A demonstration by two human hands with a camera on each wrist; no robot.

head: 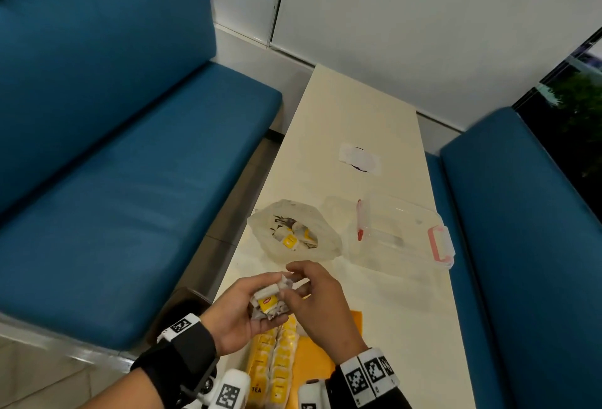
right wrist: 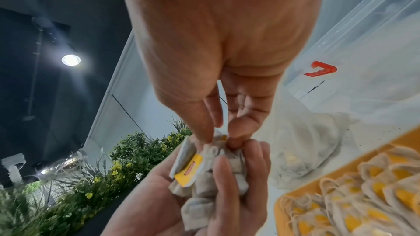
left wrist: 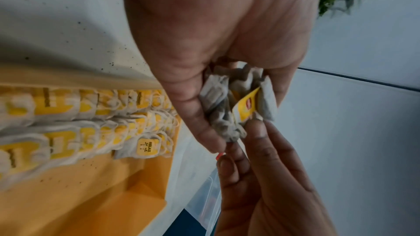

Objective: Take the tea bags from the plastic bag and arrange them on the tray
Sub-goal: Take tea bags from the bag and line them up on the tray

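Observation:
My left hand cups a clump of grey tea bags with yellow tags above the near table edge; the same tea bags sit between its curled fingers. My right hand pinches one bag at the top of the clump, thumb and forefinger closed on it. Below the hands lies the orange tray with two rows of tea bags laid in it. The clear plastic bag lies open farther along the table with more tea bags inside.
A clear plastic box with pink latches stands right of the bag. A white sticker lies on the cream table farther off. Blue benches flank the table on both sides.

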